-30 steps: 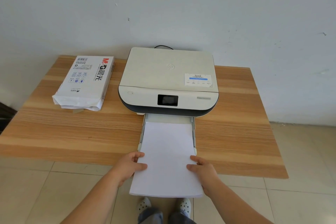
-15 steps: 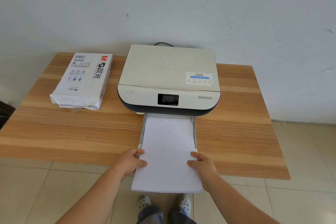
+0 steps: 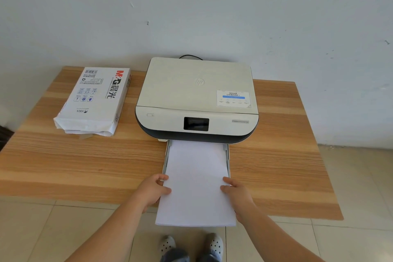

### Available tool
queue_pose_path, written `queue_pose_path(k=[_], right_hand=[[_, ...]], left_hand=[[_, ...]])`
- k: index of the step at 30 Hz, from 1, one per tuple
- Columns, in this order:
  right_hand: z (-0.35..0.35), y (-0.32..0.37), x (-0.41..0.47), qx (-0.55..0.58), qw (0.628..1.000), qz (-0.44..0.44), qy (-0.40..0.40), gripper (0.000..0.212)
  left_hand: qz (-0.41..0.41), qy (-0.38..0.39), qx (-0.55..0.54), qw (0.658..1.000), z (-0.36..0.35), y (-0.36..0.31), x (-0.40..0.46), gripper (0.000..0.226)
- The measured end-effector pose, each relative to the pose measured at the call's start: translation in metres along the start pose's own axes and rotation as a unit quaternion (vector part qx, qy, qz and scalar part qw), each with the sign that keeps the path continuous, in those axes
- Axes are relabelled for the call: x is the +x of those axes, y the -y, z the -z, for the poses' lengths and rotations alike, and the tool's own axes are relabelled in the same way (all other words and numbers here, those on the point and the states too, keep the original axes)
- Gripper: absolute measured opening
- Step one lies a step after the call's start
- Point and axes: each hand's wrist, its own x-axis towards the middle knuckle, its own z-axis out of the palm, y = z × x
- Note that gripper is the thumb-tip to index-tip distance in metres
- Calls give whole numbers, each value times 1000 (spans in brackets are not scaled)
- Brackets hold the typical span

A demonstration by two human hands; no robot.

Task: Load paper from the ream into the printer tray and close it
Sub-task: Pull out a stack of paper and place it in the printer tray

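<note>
Left hand and right hand pinch the paper stack edges; thumbs on top.

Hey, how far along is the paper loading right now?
Done: a paper stack is out of the opened ream and its front edge is inside the pulled-out printer tray. In hand: the left hand and right hand grip the stack's sides, much of it overhanging the table edge. Left: seating the stack fully and closing the tray.
</note>
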Motion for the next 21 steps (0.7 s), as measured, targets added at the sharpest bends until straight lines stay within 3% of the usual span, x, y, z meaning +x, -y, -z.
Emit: queue_pose_path(k=[16,21], right_hand=[[-5,6,10,-13,999,-3,-32,23],[-8,7,9,-40,999,3,-32,29]], left_hand=[[18,-67,-18,997,2,-5,22,34],[21,-103,-6,994,-1,-3,27,33]])
